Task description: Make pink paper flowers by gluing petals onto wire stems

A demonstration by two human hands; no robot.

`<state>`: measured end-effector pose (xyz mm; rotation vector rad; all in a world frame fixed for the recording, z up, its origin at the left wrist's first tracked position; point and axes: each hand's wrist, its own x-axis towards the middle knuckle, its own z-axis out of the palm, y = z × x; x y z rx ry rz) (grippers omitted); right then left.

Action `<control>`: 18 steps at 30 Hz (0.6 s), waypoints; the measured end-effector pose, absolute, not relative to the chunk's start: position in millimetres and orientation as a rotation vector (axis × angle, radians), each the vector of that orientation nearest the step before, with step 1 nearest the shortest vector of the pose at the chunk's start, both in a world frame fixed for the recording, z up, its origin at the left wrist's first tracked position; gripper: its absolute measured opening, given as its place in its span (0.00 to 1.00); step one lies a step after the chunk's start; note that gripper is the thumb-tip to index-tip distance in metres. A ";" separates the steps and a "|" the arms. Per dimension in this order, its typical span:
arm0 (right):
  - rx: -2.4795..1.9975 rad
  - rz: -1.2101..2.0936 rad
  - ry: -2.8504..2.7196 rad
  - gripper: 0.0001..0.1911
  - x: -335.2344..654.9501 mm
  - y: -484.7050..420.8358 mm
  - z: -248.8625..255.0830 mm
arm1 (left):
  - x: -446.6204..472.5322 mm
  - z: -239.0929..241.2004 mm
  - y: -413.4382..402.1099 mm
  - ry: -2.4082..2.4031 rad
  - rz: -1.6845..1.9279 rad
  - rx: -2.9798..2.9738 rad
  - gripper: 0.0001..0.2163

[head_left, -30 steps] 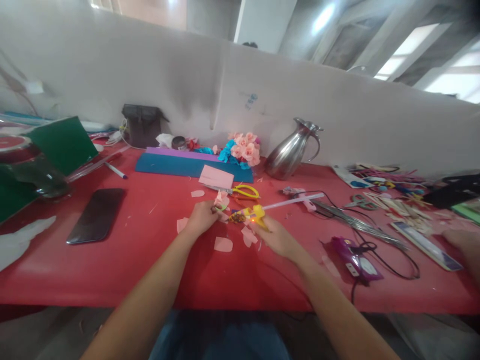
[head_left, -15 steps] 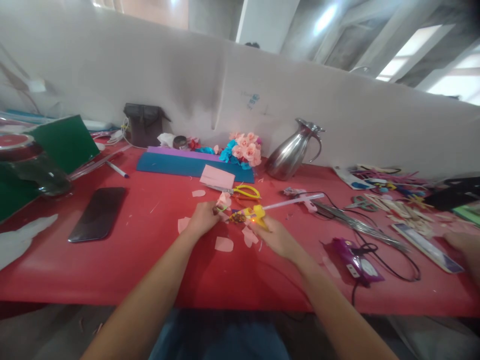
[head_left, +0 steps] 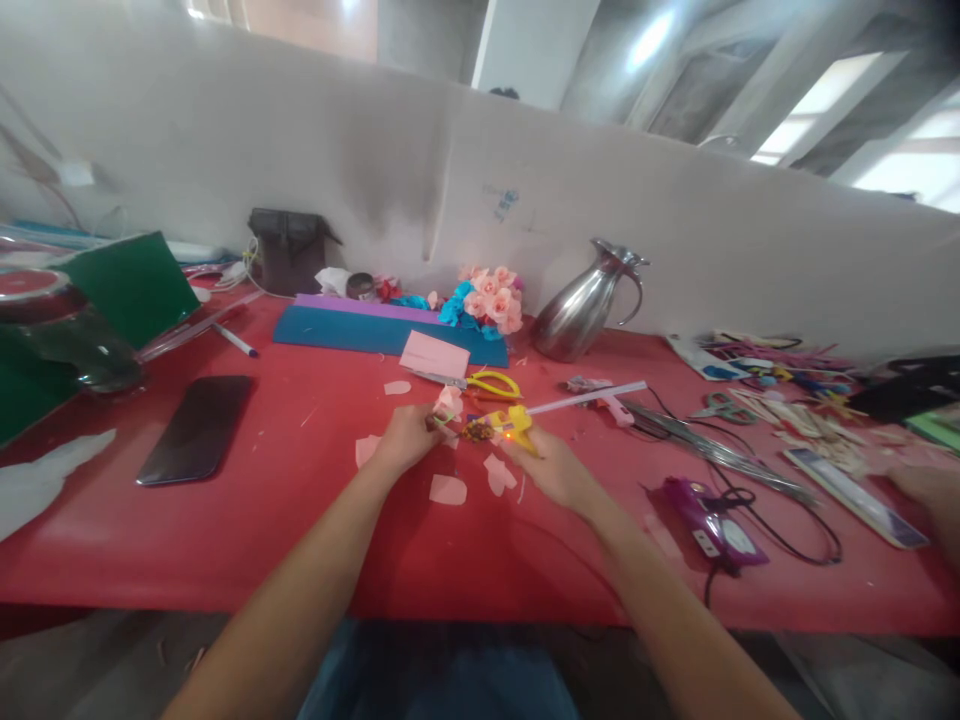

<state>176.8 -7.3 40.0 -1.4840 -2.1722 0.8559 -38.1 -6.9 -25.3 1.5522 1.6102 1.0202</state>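
Observation:
My left hand (head_left: pixel 409 437) is closed on a small pink paper flower (head_left: pixel 450 403) with a bit of green at its base. In my right hand (head_left: pixel 551 465) is a yellow hot glue gun (head_left: pixel 512 424), its small light glowing orange and a clear glue stick (head_left: pixel 589 397) sticking out of its back. The gun's browned tip points left, close to the flower; whether they touch I cannot tell. Cut pink paper petals (head_left: pixel 448 489) lie around both hands. Just beyond them are yellow-handled scissors (head_left: pixel 491 384) and a pink paper piece (head_left: pixel 435 354).
A steel jug (head_left: pixel 581 305) stands at the back beside a bunch of paper flowers (head_left: pixel 491 300). On the left lie a phone (head_left: pixel 196 430) and a pen (head_left: pixel 236 341). A purple power strip (head_left: pixel 712 525) with a black cord sits right. Another person's hand (head_left: pixel 926 495) rests at the right edge.
The glue gun has tilted slightly, its glue stick now a little higher at the right end. My left hand and the flower have hardly moved.

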 end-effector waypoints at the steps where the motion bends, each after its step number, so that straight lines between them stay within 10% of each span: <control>1: -1.493 0.857 -2.168 0.20 177.0 -6.5 39.6 | -38.0 -25.2 -7.2 1.600 1.029 1.541 0.08; 18: -1.641 1.000 -1.741 0.20 195.5 12.4 30.3 | -38.6 -26.1 -6.2 1.642 1.062 1.545 0.09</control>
